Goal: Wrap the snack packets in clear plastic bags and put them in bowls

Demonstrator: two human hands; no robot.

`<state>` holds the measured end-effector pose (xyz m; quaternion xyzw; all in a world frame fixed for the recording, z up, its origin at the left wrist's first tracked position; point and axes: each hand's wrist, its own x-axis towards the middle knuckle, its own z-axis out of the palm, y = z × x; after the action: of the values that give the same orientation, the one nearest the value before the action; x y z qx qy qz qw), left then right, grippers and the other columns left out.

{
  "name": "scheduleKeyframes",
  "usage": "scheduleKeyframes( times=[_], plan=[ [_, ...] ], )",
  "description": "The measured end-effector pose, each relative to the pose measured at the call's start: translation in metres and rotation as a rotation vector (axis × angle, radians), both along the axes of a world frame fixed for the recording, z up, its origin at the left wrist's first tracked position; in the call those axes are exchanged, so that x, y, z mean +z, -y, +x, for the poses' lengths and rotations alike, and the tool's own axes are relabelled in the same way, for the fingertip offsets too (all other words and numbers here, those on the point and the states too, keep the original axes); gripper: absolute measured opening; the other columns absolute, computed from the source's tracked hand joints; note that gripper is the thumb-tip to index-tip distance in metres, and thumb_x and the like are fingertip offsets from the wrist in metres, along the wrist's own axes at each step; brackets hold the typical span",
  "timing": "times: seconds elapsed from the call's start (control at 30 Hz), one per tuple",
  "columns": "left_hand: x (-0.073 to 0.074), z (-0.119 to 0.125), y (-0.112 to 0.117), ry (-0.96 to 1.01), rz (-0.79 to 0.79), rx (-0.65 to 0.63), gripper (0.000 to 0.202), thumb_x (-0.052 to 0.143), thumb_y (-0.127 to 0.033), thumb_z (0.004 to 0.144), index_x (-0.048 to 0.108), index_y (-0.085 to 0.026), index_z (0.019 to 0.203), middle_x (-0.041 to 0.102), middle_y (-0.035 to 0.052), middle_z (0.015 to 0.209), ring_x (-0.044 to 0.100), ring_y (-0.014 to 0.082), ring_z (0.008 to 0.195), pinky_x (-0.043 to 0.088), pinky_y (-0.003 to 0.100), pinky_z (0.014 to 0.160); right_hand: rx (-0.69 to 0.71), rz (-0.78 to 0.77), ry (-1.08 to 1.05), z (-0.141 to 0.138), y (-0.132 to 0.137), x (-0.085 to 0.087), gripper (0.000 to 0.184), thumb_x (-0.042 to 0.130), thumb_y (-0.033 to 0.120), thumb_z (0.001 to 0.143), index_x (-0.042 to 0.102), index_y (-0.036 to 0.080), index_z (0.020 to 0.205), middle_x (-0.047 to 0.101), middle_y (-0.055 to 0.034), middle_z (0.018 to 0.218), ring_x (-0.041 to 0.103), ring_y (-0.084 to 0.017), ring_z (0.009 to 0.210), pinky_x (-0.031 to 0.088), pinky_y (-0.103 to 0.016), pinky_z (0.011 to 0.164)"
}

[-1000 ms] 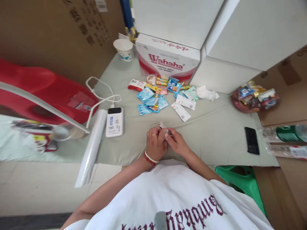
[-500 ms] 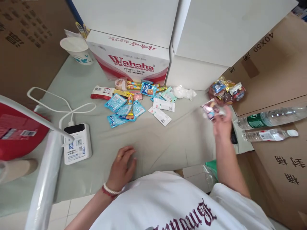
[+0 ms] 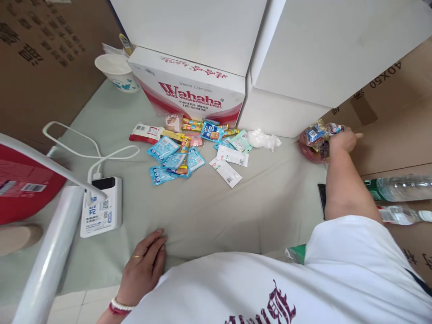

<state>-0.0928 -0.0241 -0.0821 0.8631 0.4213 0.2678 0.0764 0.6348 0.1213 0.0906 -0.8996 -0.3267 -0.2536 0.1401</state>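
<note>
My right hand (image 3: 344,140) is over the reddish bowl (image 3: 308,154) on the right, its fingers mostly hidden behind the back of the hand. A small purple-and-white snack packet (image 3: 335,129) shows at its fingers. Other wrapped snacks, among them a blue packet (image 3: 313,133), are heaped in the bowl. My left hand (image 3: 145,263) rests flat on the cloth-covered table (image 3: 209,216) near its front edge, holding nothing. Farther back lie several blue snack sachets (image 3: 164,148), two white sachets (image 3: 232,155), yellow stick packs and a red-and-white packet (image 3: 146,133).
A Wahaha water carton (image 3: 189,92) and white boxes (image 3: 286,110) stand along the back. On the left are a paper cup (image 3: 118,74), a power bank (image 3: 103,209) with a white cable, and a plastic-film roll (image 3: 50,256). Bottles (image 3: 405,188) lie by the cardboard at right.
My right hand has moved right and back with the snack packet, from the table beside the bowl to over it. My left hand has shifted left and nearer along the table.
</note>
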Motion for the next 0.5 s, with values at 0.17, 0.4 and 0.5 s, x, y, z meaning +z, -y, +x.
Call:
scheduleKeyframes(
  times=[0.17, 0.4, 0.5],
  plan=[
    [0.0, -0.001, 0.0, 0.039, -0.033, 0.023, 0.023, 0.059, -0.014, 0.095, 0.065, -0.02, 0.116, 0.064, 0.0128, 0.13, 0.071, 0.0243, 0.107, 0.062, 0.037, 0.093, -0.257, -0.105, -0.287, -0.009, 0.009, -0.005, 0.049, 0.047, 0.013, 0.091, 0.063, -0.018, 0.125, 0.04, -0.0334, 0.132, 0.063, -0.014, 0.088, 0.03, -0.045, 0.073],
    [0.021, -0.002, -0.002, 0.193, -0.153, 0.065, 0.02, 0.058, -0.017, 0.097, 0.065, -0.02, 0.115, 0.066, 0.0123, 0.124, 0.069, 0.0236, 0.108, 0.059, 0.036, 0.091, -0.18, 0.058, -0.269, -0.02, 0.026, 0.023, 0.064, 0.061, 0.005, 0.083, 0.051, -0.002, 0.146, 0.039, -0.0288, 0.136, 0.058, -0.019, 0.1, 0.032, -0.041, 0.083],
    [0.044, 0.001, -0.01, 0.293, -0.182, 0.171, 0.016, 0.056, -0.016, 0.097, 0.068, -0.021, 0.107, 0.07, 0.0078, 0.11, 0.07, 0.0192, 0.1, 0.057, 0.032, 0.088, 0.013, 0.214, -0.189, -0.048, 0.043, 0.01, 0.066, 0.057, -0.003, 0.071, 0.059, 0.0, 0.138, 0.047, -0.0305, 0.137, 0.056, -0.027, 0.116, 0.035, -0.042, 0.091]
  ],
)
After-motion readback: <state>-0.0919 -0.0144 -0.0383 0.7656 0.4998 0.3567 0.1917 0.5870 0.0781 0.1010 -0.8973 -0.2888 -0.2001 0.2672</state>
